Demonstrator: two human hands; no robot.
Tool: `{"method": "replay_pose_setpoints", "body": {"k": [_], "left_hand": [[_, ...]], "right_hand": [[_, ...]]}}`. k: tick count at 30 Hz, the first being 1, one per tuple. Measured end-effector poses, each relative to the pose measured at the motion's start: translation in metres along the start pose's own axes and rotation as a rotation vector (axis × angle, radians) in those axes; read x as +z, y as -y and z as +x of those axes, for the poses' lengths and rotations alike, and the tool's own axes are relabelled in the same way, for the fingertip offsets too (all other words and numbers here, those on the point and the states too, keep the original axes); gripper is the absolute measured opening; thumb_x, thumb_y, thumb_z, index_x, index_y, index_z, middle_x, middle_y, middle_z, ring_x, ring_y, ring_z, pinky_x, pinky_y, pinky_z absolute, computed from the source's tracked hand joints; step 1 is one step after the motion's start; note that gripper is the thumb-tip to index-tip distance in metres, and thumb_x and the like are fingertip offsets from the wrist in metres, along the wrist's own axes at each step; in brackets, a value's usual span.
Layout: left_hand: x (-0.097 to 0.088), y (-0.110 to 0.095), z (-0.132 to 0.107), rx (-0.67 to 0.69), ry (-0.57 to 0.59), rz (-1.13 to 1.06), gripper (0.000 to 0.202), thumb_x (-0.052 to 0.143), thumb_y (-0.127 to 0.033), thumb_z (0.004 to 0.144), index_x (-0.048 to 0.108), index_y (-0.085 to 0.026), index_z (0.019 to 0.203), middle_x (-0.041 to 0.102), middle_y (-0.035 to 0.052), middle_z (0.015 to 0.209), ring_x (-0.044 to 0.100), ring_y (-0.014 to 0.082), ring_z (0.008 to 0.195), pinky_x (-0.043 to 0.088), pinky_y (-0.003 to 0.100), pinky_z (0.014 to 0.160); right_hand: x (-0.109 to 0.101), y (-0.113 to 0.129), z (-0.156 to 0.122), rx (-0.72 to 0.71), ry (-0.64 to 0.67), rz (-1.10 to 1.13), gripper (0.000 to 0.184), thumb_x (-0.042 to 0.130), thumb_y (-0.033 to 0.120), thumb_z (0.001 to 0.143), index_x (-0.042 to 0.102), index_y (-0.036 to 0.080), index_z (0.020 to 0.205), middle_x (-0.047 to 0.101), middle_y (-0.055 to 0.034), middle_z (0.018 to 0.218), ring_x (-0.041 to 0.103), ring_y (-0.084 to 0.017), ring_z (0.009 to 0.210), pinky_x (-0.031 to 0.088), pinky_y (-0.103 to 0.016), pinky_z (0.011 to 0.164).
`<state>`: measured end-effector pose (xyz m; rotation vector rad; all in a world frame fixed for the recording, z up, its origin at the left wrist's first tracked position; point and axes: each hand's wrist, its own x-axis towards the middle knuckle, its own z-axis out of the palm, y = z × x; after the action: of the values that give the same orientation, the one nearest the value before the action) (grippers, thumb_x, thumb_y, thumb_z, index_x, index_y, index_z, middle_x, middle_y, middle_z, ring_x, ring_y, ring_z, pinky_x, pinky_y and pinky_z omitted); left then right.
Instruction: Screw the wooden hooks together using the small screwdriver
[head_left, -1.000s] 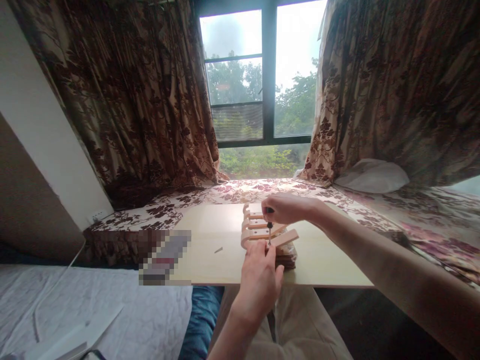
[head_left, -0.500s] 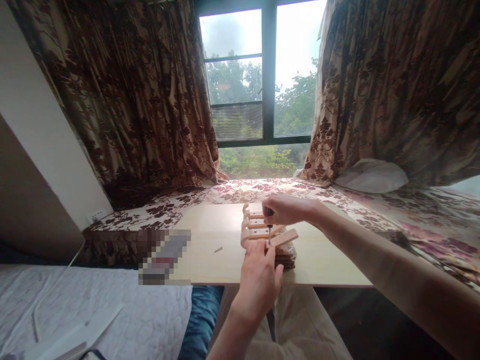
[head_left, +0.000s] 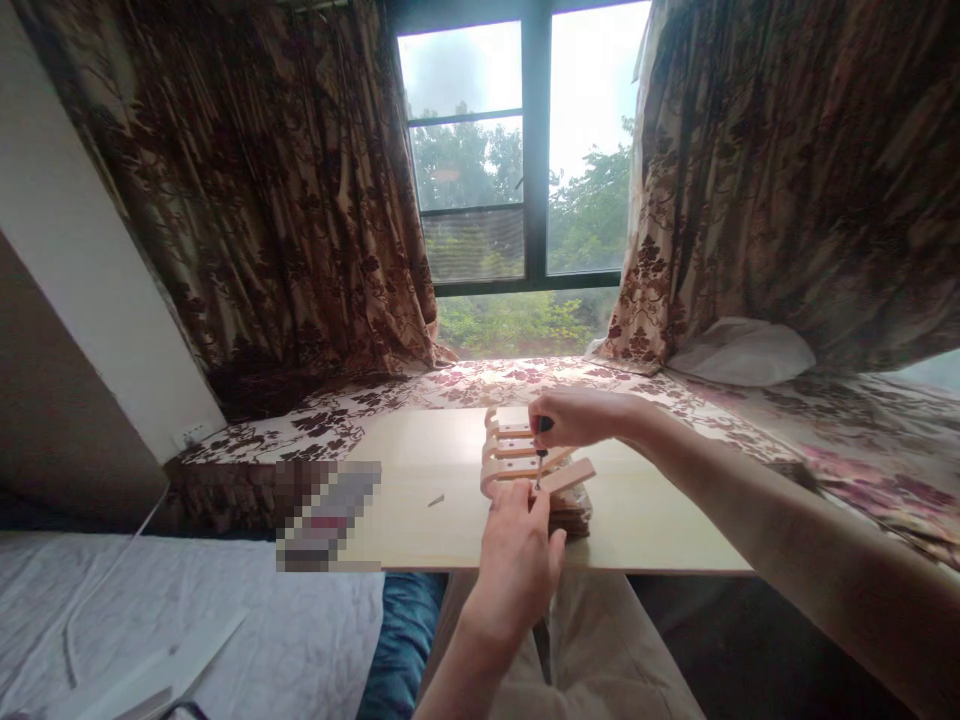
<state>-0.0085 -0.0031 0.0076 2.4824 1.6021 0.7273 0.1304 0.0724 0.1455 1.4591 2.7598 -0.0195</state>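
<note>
My right hand (head_left: pixel 571 416) is closed round the dark handle of a screwdriver (head_left: pixel 541 460). Its shaft points down, and the tip meets a small screw (head_left: pixel 537 487) by my left fingertips. My left hand (head_left: pixel 519 550) grips the near end of a pale wooden rack (head_left: pixel 502 467), fingers over the wood and thumb apart at the right. Curved ends line the rack's left side, and small dark holes show in its slats. A flat wooden bar (head_left: pixel 574 474) slants out to the right near the screw. Underneath is a brown stack (head_left: pixel 576 520), partly hidden.
The work lies on a pale wooden board (head_left: pixel 424 440) above my lap. On it rests a small pointed piece (head_left: pixel 436 500), left of my hand. A pixelated object (head_left: pixel 330 520) covers the board's left edge. Behind are a cloth-covered ledge (head_left: pixel 465 378), curtains and a window.
My right hand and the screwdriver's handle have shifted slightly to the right, while the tip stays at the screw. My left hand and the rack look nearly unmoved.
</note>
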Motion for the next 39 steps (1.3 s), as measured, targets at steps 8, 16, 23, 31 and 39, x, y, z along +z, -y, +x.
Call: {"method": "replay_pose_setpoints", "body": {"k": [8, 16, 23, 31, 39], "left_hand": [[-0.0016, -0.001, -0.0001, -0.008, 0.003, -0.012, 0.04, 0.053, -0.025, 0.085, 0.054, -0.019, 0.124, 0.051, 0.0091, 0.125, 0.047, 0.0251, 0.117, 0.036, 0.038, 0.106], [0.0002, 0.0002, 0.0007, 0.013, -0.012, -0.004, 0.039, 0.051, -0.027, 0.087, 0.054, -0.019, 0.124, 0.051, 0.0093, 0.123, 0.047, 0.0254, 0.117, 0.035, 0.038, 0.106], [-0.0021, -0.0008, 0.0008, 0.002, 0.002, -0.009, 0.038, 0.052, -0.024, 0.085, 0.055, -0.019, 0.122, 0.051, 0.0094, 0.124, 0.047, 0.0251, 0.117, 0.035, 0.038, 0.106], [0.0003, 0.0005, 0.0007, 0.012, -0.008, -0.009, 0.037, 0.052, -0.026, 0.086, 0.055, -0.019, 0.123, 0.052, 0.009, 0.122, 0.047, 0.0249, 0.115, 0.037, 0.038, 0.105], [0.0, 0.0014, 0.0027, 0.012, 0.007, 0.003, 0.038, 0.052, -0.026, 0.086, 0.056, -0.017, 0.122, 0.051, 0.0112, 0.126, 0.046, 0.0264, 0.118, 0.035, 0.039, 0.107]], "right_hand": [[-0.0012, 0.0008, -0.0034, 0.02, 0.019, -0.007, 0.04, 0.066, 0.028, 0.078, 0.064, 0.019, 0.117, 0.071, -0.0052, 0.096, 0.06, -0.015, 0.076, 0.036, -0.021, 0.058], [0.0031, -0.0003, -0.0027, 0.037, 0.005, -0.013, 0.026, 0.066, 0.031, 0.08, 0.07, 0.017, 0.101, 0.071, -0.0064, 0.092, 0.06, -0.017, 0.078, 0.036, -0.022, 0.059], [-0.0025, 0.0001, -0.0064, 0.036, -0.001, -0.001, 0.038, 0.067, 0.031, 0.077, 0.065, 0.018, 0.113, 0.07, -0.0052, 0.094, 0.06, -0.015, 0.075, 0.036, -0.021, 0.058], [0.0019, -0.0027, -0.0017, 0.011, 0.026, 0.033, 0.024, 0.064, 0.025, 0.078, 0.071, 0.015, 0.099, 0.071, -0.0061, 0.09, 0.059, -0.015, 0.075, 0.037, -0.021, 0.059], [0.0001, -0.0032, -0.0063, 0.021, 0.023, 0.036, 0.037, 0.067, 0.028, 0.078, 0.066, 0.016, 0.113, 0.07, -0.0061, 0.094, 0.06, -0.015, 0.075, 0.037, -0.021, 0.058]]}}
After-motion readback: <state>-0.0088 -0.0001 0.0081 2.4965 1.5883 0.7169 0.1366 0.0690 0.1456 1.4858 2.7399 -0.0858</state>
